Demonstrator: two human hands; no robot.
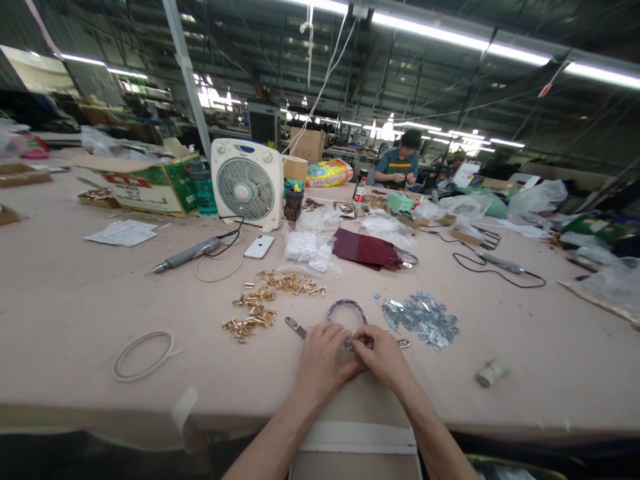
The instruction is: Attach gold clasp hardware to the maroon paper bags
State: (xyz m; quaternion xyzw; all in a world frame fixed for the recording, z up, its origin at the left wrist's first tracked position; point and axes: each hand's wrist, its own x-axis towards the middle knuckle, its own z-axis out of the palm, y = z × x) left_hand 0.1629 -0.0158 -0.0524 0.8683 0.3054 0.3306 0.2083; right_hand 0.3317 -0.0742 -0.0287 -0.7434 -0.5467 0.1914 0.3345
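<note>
Tabletop (225, 387) bears both hands—left hand (323, 350) palm-down, thumb spread, right hand (383, 350) pinching a small greyish piece (349, 344), partly hidden, just below the curved handle (347, 302)—where a slackened pinch might drop the piece, or a stray elbow scatter nearby thin metal plates (423, 320).

A factory workshop: strip lights (430, 32), high metal roof (400, 63), corded tool (186, 257), heaped metal pieces (424, 321).

The bare left hand (325, 350) hides the inner end of the brown strap with a metal tip (297, 327). The tiny silvery piece (348, 345) beside the bare right hand (381, 351) is too small to identify.
</note>
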